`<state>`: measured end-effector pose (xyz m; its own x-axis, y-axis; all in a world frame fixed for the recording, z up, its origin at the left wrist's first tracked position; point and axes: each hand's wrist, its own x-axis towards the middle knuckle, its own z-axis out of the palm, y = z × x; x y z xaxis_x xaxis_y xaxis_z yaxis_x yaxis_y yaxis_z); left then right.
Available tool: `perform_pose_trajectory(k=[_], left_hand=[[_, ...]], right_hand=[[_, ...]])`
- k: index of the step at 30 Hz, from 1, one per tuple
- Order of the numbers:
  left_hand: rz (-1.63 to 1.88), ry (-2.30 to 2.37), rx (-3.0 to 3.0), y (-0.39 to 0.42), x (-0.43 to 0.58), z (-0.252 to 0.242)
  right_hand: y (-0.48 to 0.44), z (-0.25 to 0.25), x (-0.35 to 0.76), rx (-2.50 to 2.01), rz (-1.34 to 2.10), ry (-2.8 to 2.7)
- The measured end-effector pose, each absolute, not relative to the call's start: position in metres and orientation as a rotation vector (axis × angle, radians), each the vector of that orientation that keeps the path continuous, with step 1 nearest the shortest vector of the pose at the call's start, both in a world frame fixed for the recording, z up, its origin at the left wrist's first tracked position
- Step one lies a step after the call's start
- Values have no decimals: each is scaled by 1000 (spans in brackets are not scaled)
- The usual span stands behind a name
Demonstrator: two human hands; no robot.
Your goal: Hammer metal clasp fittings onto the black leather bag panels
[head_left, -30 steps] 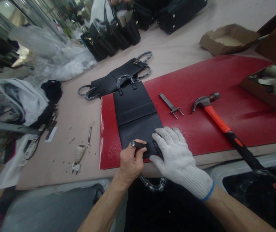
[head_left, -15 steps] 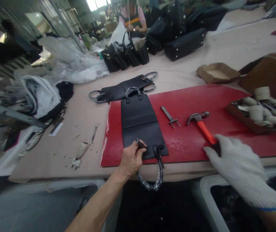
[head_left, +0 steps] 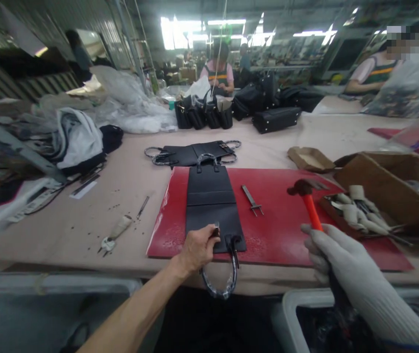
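Note:
A flat black leather bag panel point(head_left: 211, 206) lies on a red board point(head_left: 279, 230), its wrapped handle point(head_left: 218, 279) hanging over the table's near edge. My bare left hand point(head_left: 196, 247) is closed on a small dark metal tool held upright at the panel's near edge, beside the handle tab. My gloved right hand point(head_left: 336, 262) grips the orange and black shaft of a hammer point(head_left: 307, 196), lifted above the board with its head pointing away from me.
A small metal fork-like tool point(head_left: 252, 199) lies on the red board. Another black panel point(head_left: 194, 153) lies behind it. A cardboard tray of wrapped tools point(head_left: 359, 211) sits right, pliers point(head_left: 115, 233) left. Finished bags point(head_left: 205, 115) and seated people are at the far side.
My right hand left the bag panel, reached right to the hammer, took its shaft and raised it. The left hand stayed at the panel's edge. My view tilted up.

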<state>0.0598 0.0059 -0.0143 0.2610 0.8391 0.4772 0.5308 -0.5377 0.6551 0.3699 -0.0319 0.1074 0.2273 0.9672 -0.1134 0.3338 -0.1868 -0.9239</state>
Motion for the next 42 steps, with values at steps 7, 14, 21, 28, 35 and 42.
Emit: perform_pose_trajectory(k=[7,14,21,28,35,42], left_hand=[[1189,1230,2180,6,60,-15],[1210,1233,2208,6,62,-18],[1182,1237,2256,6,62,-16],[1165,1231,2270,6,61,-19],[1188,1222,2207,5,60,-21],[1196,1192,2194,5,59,-21]], right_hand=[[-49,146,309,-1585,786,-1754],[-53,166,294,-1542,410,-1904],[-50,159,294,-1551,298,-2146],[-55,156,296,-1499,252,-2094],[-45,118,326,-1905,240,-2156],[-26,57,384,-2345,-47,-1819]])
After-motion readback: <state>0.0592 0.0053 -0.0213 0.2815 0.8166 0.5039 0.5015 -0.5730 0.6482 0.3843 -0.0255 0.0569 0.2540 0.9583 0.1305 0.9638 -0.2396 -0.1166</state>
